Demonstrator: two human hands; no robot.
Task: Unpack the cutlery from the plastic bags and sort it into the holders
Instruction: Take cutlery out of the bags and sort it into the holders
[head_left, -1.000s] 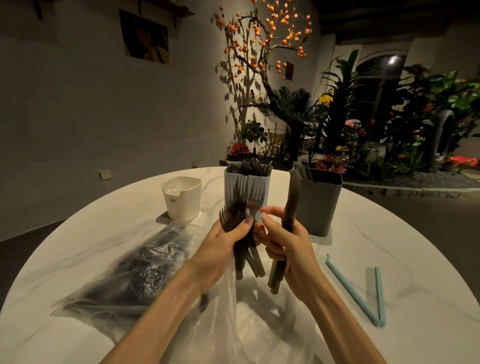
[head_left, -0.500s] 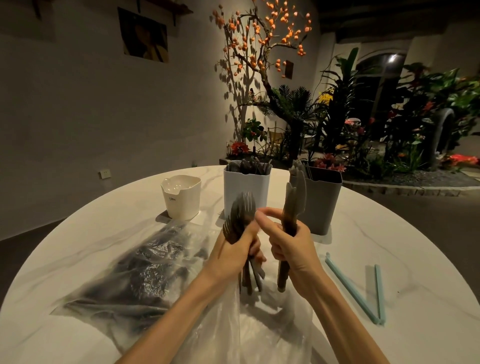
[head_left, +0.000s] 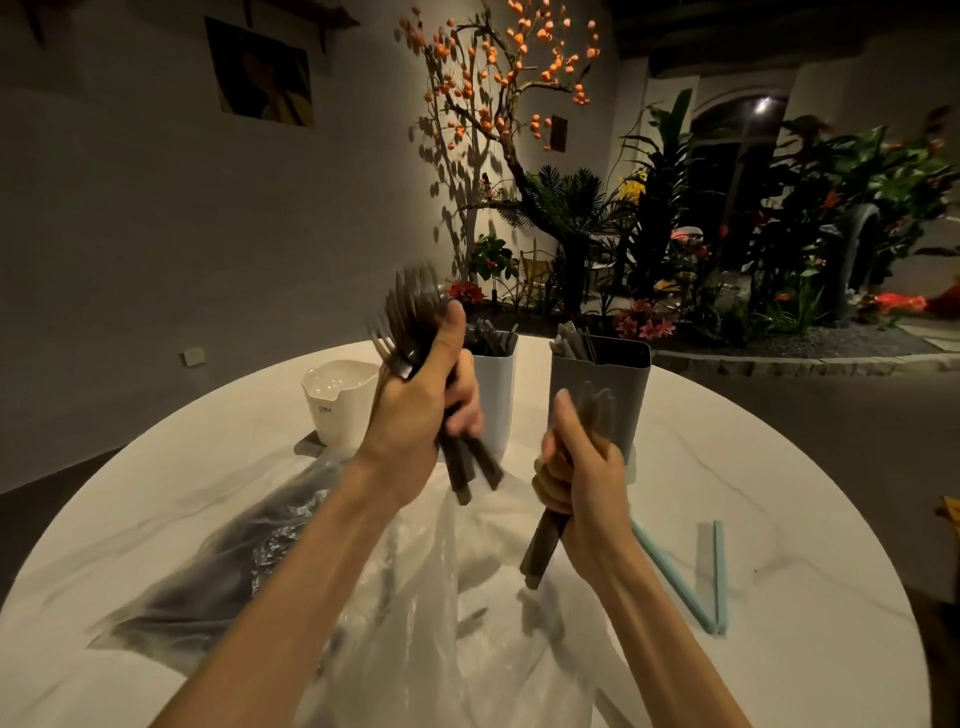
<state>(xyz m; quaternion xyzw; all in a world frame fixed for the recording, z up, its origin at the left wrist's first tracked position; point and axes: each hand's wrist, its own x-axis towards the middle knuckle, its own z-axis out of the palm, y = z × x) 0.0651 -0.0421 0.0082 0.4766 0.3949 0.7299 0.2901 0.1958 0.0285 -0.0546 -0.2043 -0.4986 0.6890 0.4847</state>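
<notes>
My left hand grips a bundle of dark forks, tines up, raised in front of the white holder, which has dark cutlery in it. My right hand grips a bundle of dark knives just before the grey holder, which also holds cutlery. A small white holder stands at the left; I see nothing in it. A clear plastic bag with dark cutlery lies at the left, and an opened clear bag lies under my forearms.
The round white marble table carries two light blue strips at the right. Behind the table are a wall, a decorative orange-fruited tree and many plants.
My hands have parted. The left hand rose with the forks to the white holder's height. The right hand moved right with the knives, towards the grey holder.
</notes>
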